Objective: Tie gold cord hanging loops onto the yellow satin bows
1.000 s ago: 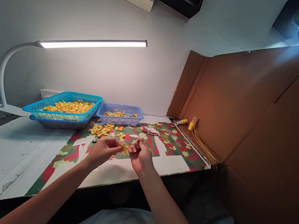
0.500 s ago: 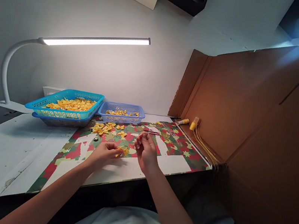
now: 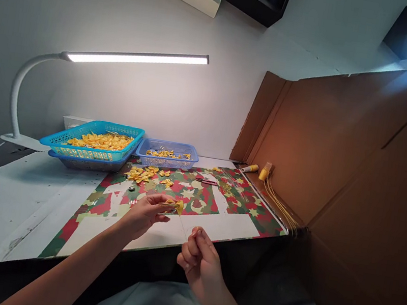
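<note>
My left hand (image 3: pixel 144 216) pinches a small yellow ribbon bow (image 3: pixel 179 206) above the front of the table. From the bow a thin pale thread (image 3: pixel 183 228) runs down to my right hand (image 3: pixel 203 266), whose thumb and forefinger are pinched together on it. Whether a needle is also between those fingers is too small to tell. Just beyond my left hand, several loose yellow bows (image 3: pixel 140 174) lie on the patterned sheet (image 3: pixel 199 204). A small round metallic item (image 3: pixel 132 188) rests near them.
A turquoise basket (image 3: pixel 51 140) heaped with yellow bows is stacked on a darker blue one. Beside it stands a periwinkle basket (image 3: pixel 166 161). Red-handled snips (image 3: pixel 206 181), thread spools (image 3: pixel 264 172) and a lamp (image 3: pixel 20 92) are around; a cardboard wall (image 3: pixel 329 141) borders the right.
My right hand has moved down and toward me, and the thread now stretches from the bow. My left hand has lifted slightly and turned the bow to the right.
</note>
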`<state>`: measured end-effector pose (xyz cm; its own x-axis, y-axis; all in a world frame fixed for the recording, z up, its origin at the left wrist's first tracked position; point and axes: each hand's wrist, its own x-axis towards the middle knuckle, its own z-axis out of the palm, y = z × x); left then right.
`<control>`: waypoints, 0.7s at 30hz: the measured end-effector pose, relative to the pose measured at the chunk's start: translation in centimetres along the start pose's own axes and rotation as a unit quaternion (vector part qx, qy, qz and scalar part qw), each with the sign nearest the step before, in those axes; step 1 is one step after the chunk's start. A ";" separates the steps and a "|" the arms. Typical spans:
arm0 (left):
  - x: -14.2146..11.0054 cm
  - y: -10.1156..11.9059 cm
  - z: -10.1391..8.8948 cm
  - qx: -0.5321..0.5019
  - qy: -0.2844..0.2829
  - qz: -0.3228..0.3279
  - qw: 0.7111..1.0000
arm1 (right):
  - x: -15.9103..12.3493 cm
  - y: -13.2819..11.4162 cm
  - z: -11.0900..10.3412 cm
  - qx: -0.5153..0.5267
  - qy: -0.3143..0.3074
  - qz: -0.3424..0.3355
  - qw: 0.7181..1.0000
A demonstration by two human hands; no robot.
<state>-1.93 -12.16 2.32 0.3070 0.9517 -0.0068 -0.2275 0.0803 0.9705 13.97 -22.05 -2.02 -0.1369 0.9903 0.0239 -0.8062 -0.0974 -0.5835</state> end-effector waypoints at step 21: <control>-4.7 1.7 1.2 -0.002 -0.097 -0.006 0.995 | -1.1 -0.5 0.4 0.011 0.040 0.035 0.999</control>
<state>-2.60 -16.85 4.30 0.4816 0.8759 0.0294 -0.2268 0.0922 0.9696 14.26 -23.14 -1.40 -0.1477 0.9857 -0.0807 -0.8092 -0.1674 -0.5632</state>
